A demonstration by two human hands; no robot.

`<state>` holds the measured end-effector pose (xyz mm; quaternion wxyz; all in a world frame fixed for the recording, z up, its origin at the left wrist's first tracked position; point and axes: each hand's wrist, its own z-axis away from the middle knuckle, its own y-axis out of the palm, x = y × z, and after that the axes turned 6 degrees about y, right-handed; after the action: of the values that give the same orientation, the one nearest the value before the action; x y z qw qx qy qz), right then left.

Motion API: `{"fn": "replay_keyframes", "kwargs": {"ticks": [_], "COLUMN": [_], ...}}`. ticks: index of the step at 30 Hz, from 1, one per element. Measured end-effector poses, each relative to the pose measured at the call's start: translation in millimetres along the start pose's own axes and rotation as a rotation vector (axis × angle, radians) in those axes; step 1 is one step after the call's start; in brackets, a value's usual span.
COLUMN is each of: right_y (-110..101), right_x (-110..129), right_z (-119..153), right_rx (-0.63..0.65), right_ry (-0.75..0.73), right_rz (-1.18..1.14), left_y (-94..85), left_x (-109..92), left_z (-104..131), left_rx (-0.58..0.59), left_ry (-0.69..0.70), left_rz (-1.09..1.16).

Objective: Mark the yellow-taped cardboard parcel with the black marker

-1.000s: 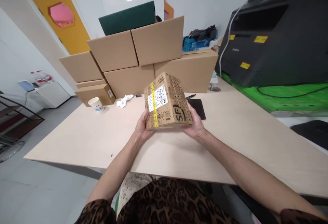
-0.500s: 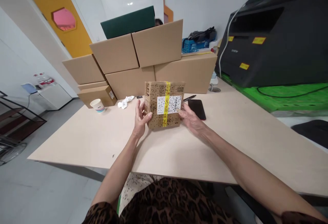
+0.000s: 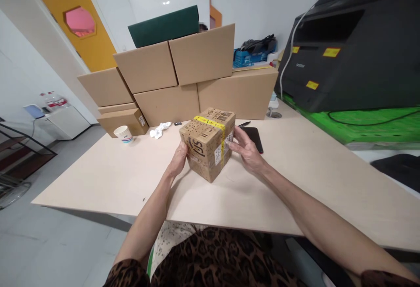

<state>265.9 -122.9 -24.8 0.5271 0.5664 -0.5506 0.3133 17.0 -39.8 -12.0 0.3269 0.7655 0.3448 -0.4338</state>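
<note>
Fingers (image 3: 183, 148) of the left hand (image 3: 177, 162) pressed the left side of the taped carton (image 3: 201, 143), and those of the right hand (image 3: 252, 156) clamped its right side; it was tilted, over the middle of the pale surface (image 3: 108, 173). Whether its lower corner touched down could not be told. Far left, a yellow door (image 3: 61, 20) stood behind a white cabinet (image 3: 67, 121) topped with bottles (image 3: 55, 99). The surface's left edge slanted towards the front, and pale top stretched from it to the left forearm. A paper cup (image 3: 124, 134) stood before stacked cardboard boxes (image 3: 164, 105), which walled the back, with crumpled tissue (image 3: 159, 130) nearby. Beyond the carton lay a black tablet (image 3: 254, 139); pale top spread right of it, towards a dark printer (image 3: 328, 59) on a green base (image 3: 361, 127).
</note>
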Motion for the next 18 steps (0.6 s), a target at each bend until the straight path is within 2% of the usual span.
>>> {"fn": "replay_keyframes", "kwargs": {"ticks": [4,7,9,12,15,18], "right_y": [-2.7,-1.1,-1.1,-3.5,-6.0,-6.7], "right_x": [3.7,11.5,17.6,22.8,19.5,10.1], "right_z": [0.5,2.8,4.0,4.1,2.1,-0.2], "right_rx": [0.046,0.115,0.140,0.135,0.079,0.025], "right_ry": [-0.104,-0.184,-0.234,-0.361,-0.499,-0.552], "right_rz": [0.040,0.028,0.055,0.114,0.186,0.264], "left_y": [-2.2,-2.9,-4.3,-9.3,-14.1,-11.8], "left_x": [5.9,3.5,0.7,-3.3,-6.0,-6.4], "left_z": [-0.4,0.7,1.5,2.3,2.3,0.4], "left_rx": [-0.069,-0.060,-0.075,-0.078,-0.008,0.015], "left_ry": [-0.158,-0.179,-0.135,0.005,0.089,0.130], "left_rz": [0.151,0.212,0.202,0.073,-0.111,-0.191]}}
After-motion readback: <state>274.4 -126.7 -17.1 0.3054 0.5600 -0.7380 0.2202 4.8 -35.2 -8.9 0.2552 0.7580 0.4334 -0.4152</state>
